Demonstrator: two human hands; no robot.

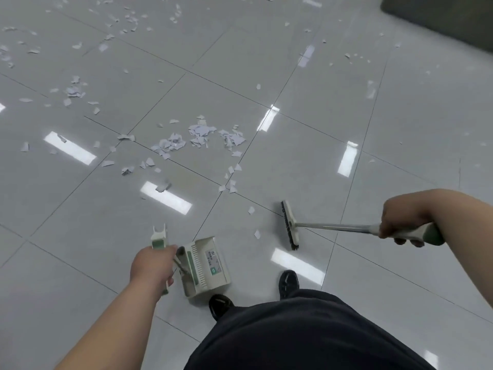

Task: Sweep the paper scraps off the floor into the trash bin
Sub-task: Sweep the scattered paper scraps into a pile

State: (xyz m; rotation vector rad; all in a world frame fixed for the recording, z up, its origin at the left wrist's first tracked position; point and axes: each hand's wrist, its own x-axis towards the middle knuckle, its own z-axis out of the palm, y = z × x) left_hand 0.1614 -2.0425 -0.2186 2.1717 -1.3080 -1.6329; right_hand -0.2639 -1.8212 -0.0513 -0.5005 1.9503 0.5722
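Dark clothing [306, 335], glossy tiles [405, 116], paper scraps [172, 144]

Torn white paper scraps [198, 136] strewn over glossy grey floor tiles [320, 161]: loose heap at centre, thinner scatter toward upper left, a few strays just beside the broom [289, 225]. Cream broom head, dark bristles down at the tiles, metal shaft slanting to a green-and-white grip in the right hand [402, 225]. Cream dustpan [205, 265], green trim, labelled, tilted on its long handle, gripped by the left hand [153, 265]
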